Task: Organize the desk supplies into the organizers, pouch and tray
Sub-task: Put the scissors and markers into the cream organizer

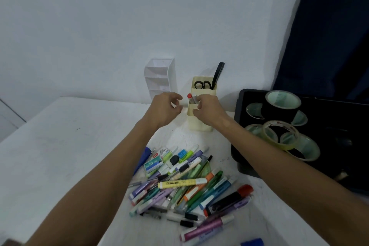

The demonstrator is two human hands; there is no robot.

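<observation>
Risk: my right hand (207, 111) pinches markers (192, 99) into the organizer (199, 124), left hand (165, 109) loosely curled, empty at 9 o'clock; a snag could tip it.

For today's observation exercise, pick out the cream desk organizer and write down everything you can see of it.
The cream organizer is a tall, upright box, seemingly plastic, with stepped compartments open at the top. It stands on the white table near the wall, right of a white organizer. Black-handled scissors and a dark tool sit in its back compartment; a red-capped marker and a grey one stand in a lower one. The right hand touches its front, fingers at the markers. The left hand hovers beside it.
</observation>
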